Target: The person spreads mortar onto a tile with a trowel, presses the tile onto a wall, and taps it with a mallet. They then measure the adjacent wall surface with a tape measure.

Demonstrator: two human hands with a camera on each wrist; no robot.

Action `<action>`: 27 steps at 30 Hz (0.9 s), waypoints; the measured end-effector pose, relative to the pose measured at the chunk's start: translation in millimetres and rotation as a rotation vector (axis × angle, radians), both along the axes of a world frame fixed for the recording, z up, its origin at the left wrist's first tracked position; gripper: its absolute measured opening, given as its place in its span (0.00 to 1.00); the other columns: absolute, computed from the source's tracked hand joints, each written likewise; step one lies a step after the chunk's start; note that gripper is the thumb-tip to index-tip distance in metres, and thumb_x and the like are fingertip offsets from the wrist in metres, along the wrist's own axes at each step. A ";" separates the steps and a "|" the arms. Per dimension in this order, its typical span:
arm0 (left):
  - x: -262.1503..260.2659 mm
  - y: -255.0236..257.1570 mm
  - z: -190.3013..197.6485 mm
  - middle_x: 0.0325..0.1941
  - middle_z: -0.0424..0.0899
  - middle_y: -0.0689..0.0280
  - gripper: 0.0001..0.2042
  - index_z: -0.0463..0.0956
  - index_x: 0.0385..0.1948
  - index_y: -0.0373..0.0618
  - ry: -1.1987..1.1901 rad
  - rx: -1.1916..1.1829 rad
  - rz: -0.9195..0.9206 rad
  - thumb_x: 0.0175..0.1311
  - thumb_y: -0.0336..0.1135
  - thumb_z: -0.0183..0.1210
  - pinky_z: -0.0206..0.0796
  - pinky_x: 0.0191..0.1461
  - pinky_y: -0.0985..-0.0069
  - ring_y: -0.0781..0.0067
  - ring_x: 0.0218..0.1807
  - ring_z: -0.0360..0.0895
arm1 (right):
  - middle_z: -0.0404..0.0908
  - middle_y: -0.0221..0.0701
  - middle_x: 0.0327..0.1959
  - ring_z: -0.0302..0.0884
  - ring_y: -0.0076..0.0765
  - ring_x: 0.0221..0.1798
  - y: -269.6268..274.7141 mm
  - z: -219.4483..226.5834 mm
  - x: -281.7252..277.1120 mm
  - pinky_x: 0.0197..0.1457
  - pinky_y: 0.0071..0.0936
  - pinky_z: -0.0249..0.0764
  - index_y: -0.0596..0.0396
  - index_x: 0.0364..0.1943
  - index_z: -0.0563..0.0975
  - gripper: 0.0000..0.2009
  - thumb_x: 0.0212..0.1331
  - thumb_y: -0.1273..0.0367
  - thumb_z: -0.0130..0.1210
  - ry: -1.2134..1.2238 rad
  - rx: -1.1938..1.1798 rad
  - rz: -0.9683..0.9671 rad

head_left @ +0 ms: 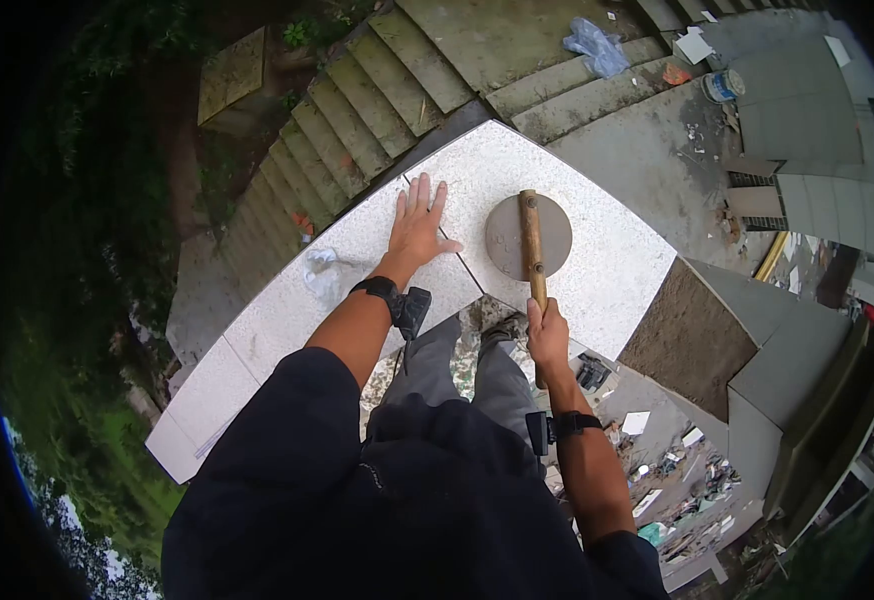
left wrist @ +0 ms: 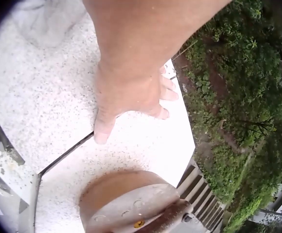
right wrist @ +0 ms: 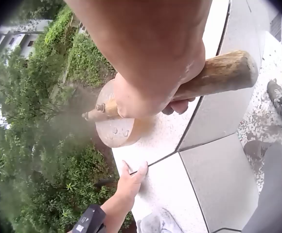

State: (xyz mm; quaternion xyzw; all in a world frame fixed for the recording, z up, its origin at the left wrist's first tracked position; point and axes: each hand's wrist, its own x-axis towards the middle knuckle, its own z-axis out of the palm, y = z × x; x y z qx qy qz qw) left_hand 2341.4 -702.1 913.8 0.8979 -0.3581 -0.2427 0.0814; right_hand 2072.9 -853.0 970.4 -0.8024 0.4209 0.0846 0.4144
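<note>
In the head view my left hand lies flat with fingers spread on a speckled white stone slab, beside the dark joint line with the neighbouring slab. My right hand grips the wooden handle of a tamping mallet. Its thick round head is over the same slab, with the handle bolted across its top. The right wrist view shows the fingers wrapped round the handle, its butt end sticking out behind. In the left wrist view, the mallet's head is close to the left thumb.
A crumpled whitish cloth lies on the slab left of my left hand. Concrete steps drop away beyond the slab's edge. Bare sandy bedding borders the slabs at right. Rubble litters the ground, and a bucket stands farther off.
</note>
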 end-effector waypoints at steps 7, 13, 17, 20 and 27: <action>-7.3 5.9 -3.3 0.83 0.34 0.44 0.60 0.44 0.79 0.47 0.038 -0.032 0.003 0.47 0.62 0.73 0.29 0.83 0.50 0.44 0.84 0.32 | 0.80 0.55 0.25 0.79 0.70 0.31 15.0 0.9 -21.7 0.35 0.57 0.70 0.61 0.39 0.71 0.22 0.75 0.52 0.45 -0.063 0.063 -0.095; 1.6 -2.6 2.5 0.83 0.35 0.44 0.61 0.44 0.79 0.46 0.022 0.021 0.004 0.46 0.61 0.74 0.28 0.83 0.49 0.44 0.84 0.31 | 0.77 0.46 0.20 0.78 0.52 0.23 4.0 -15.7 -16.4 0.29 0.46 0.72 0.61 0.37 0.71 0.22 0.75 0.53 0.46 -0.010 -0.020 -0.022; 5.5 -41.3 26.9 0.84 0.34 0.50 0.64 0.43 0.79 0.54 0.019 0.083 -0.166 0.40 0.60 0.77 0.27 0.82 0.43 0.46 0.84 0.30 | 0.74 0.37 0.17 0.76 0.36 0.17 -0.1 11.7 -17.9 0.22 0.37 0.71 0.60 0.37 0.70 0.20 0.76 0.54 0.46 -0.093 0.061 -0.105; 9.5 -71.2 25.9 0.84 0.32 0.52 0.67 0.42 0.80 0.60 0.027 0.125 -0.230 0.34 0.58 0.80 0.27 0.78 0.30 0.43 0.84 0.27 | 0.78 0.48 0.21 0.79 0.60 0.25 -14.5 38.3 0.4 0.30 0.51 0.70 0.60 0.38 0.71 0.20 0.76 0.54 0.46 -0.085 0.091 -0.201; 11.7 -75.4 16.4 0.85 0.30 0.53 0.69 0.42 0.80 0.64 0.055 0.165 -0.230 0.28 0.54 0.82 0.27 0.73 0.21 0.41 0.83 0.26 | 0.79 0.49 0.22 0.79 0.60 0.26 -40.1 -0.1 10.0 0.30 0.52 0.70 0.60 0.37 0.71 0.22 0.76 0.52 0.44 -0.008 0.113 -0.184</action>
